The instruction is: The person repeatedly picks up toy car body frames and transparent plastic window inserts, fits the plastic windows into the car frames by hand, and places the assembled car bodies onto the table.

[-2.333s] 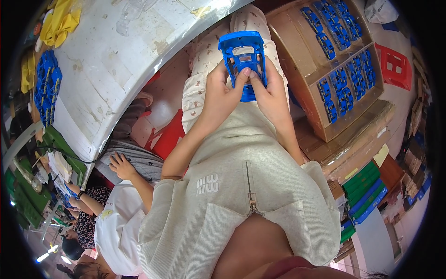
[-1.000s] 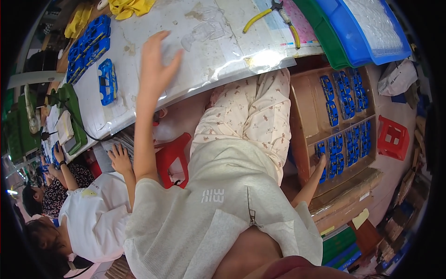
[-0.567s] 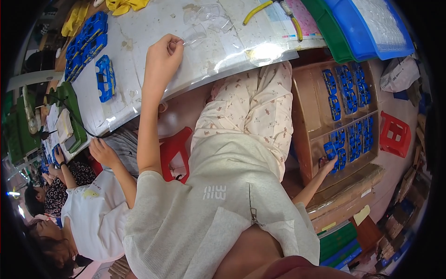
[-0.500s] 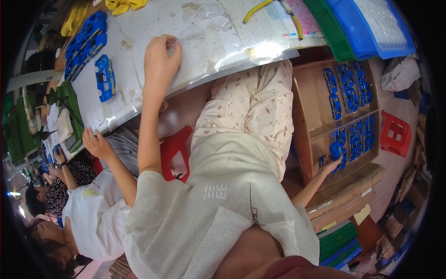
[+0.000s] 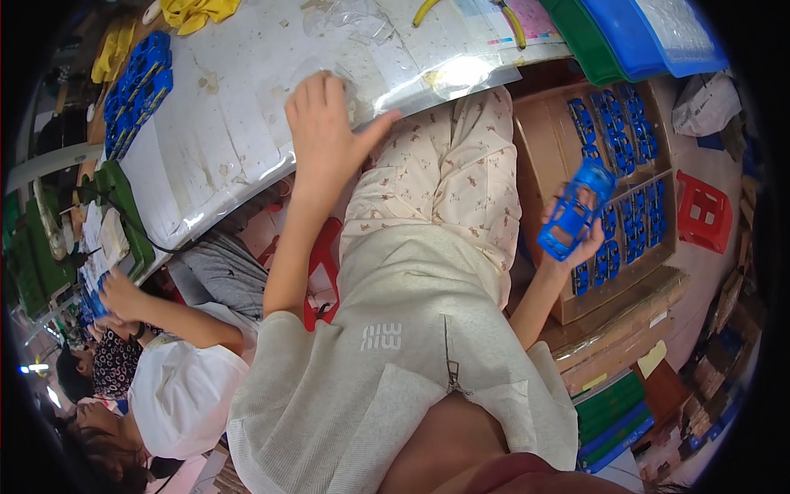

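Fingers of the right hand (image 5: 580, 239), at the right of the frame, are clamped around a blue plastic toy-car shell (image 5: 573, 210), now lifted clear of the open cardboard box (image 5: 543, 156) beside the person's knee; half a second ago that hand was still down among the rows of matching blue shells (image 5: 621, 132) packed inside. Fingers of the left hand (image 5: 325, 136), upper centre, lie together and flat on a clear plastic bag (image 5: 346, 82) at the near edge of the bench (image 5: 239, 107), thumb spread wide; it has stayed there over the last second. One fresh shell is out of the box and in hand. Lower left, a seated co-worker's hand (image 5: 123, 292) reaches toward green trays (image 5: 123, 202).
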`<state>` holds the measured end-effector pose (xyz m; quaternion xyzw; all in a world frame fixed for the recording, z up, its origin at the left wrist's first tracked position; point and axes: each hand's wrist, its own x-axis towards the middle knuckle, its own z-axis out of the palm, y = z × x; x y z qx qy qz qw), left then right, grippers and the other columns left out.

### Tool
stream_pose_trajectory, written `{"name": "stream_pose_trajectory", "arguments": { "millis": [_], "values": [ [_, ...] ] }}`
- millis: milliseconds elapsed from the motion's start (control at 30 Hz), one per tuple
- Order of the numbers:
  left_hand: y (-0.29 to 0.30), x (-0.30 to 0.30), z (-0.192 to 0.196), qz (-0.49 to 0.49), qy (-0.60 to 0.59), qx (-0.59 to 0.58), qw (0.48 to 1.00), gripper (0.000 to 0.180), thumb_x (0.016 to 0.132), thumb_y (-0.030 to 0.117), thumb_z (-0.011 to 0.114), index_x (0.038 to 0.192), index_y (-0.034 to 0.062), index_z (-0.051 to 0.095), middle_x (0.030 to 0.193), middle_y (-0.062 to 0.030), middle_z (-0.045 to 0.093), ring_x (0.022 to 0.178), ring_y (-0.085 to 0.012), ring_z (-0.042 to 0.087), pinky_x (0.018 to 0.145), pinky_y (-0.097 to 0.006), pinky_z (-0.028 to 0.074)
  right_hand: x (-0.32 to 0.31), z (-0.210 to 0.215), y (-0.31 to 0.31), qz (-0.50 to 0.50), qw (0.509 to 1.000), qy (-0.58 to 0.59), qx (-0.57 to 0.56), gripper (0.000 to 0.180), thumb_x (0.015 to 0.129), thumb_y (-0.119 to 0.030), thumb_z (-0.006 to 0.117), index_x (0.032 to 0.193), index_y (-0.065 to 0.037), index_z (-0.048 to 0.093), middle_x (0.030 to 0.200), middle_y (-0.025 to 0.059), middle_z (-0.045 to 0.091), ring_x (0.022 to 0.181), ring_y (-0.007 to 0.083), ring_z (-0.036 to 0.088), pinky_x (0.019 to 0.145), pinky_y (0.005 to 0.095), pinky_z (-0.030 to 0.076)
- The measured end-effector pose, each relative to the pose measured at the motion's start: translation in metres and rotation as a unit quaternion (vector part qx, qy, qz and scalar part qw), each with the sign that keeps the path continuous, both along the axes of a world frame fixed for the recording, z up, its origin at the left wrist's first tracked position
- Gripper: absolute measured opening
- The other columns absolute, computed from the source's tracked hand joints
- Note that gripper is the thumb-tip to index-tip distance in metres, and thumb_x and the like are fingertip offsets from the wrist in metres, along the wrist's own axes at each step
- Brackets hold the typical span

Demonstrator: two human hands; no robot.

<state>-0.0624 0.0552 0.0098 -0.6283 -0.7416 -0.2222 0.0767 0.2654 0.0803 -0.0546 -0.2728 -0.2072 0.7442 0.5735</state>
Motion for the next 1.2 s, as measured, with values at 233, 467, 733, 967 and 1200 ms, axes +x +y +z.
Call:
{"name": "stream_pose_trajectory", "arguments": {
  "millis": [233, 467, 733, 967, 1200],
  "values": [
    [-0.030, 0.040, -0.026, -0.294, -0.100, -0.016, 0.950, 0.017, 0.068, 0.004, 0.063, 0.081, 0.0009, 0.054, 0.095, -0.0109, 0.056, 0.092, -0.0269, 0.053, 0.081, -0.036, 0.042, -0.059, 0.018, -0.007, 0.151, 0.979, 0.125, 0.046, 0.042, 0.079, -0.040, 0.051, 0.106, -0.011, 0.037, 0.101, 0.0235, 0.045, 0.073, 0.0322, 0.058, 0.057, 0.0357, 0.052],
    [-0.039, 0.072, -0.034, -0.362, -0.169, 0.017, 0.917, 0.021, 0.066, 0.001, 0.056, 0.086, 0.0023, 0.056, 0.094, -0.0076, 0.056, 0.094, -0.0230, 0.053, 0.083, -0.036, 0.044, -0.061, 0.020, -0.016, 0.140, 0.990, 0.018, 0.025, 0.058, 0.080, -0.045, 0.044, 0.122, -0.006, 0.037, 0.102, 0.0255, 0.050, 0.076, 0.0306, 0.057, 0.064, 0.0359, 0.049],
    [-0.043, 0.094, -0.011, -0.392, -0.202, 0.157, 0.884, 0.026, 0.064, -0.001, 0.065, 0.088, 0.0064, 0.059, 0.096, -0.0082, 0.061, 0.092, -0.0234, 0.059, 0.084, -0.040, 0.044, -0.073, 0.031, -0.023, 0.122, 0.991, -0.046, -0.024, 0.059, 0.081, -0.038, 0.043, 0.126, -0.004, 0.027, 0.112, 0.0232, 0.049, 0.094, 0.0294, 0.056, 0.076, 0.0355, 0.050],
    [-0.040, 0.108, -0.008, -0.421, -0.230, 0.130, 0.868, 0.025, 0.064, 0.001, 0.065, 0.088, 0.0073, 0.061, 0.094, -0.0061, 0.062, 0.092, -0.0218, 0.059, 0.086, -0.040, 0.043, -0.083, 0.039, -0.023, 0.084, 0.996, -0.020, -0.022, 0.059, 0.087, -0.043, 0.031, 0.127, 0.000, 0.031, 0.118, 0.0310, 0.043, 0.098, 0.0302, 0.054, 0.082, 0.0379, 0.046],
    [-0.037, 0.112, -0.003, -0.351, -0.216, 0.132, 0.902, 0.024, 0.065, 0.004, 0.065, 0.088, 0.0093, 0.064, 0.094, -0.0019, 0.063, 0.091, -0.0187, 0.059, 0.084, -0.034, 0.042, -0.085, 0.042, -0.024, 0.085, 0.992, -0.077, 0.044, 0.057, 0.086, -0.039, 0.032, 0.126, 0.002, 0.032, 0.115, 0.0292, 0.046, 0.101, 0.0325, 0.052, 0.088, 0.0398, 0.042]
  ]
}}
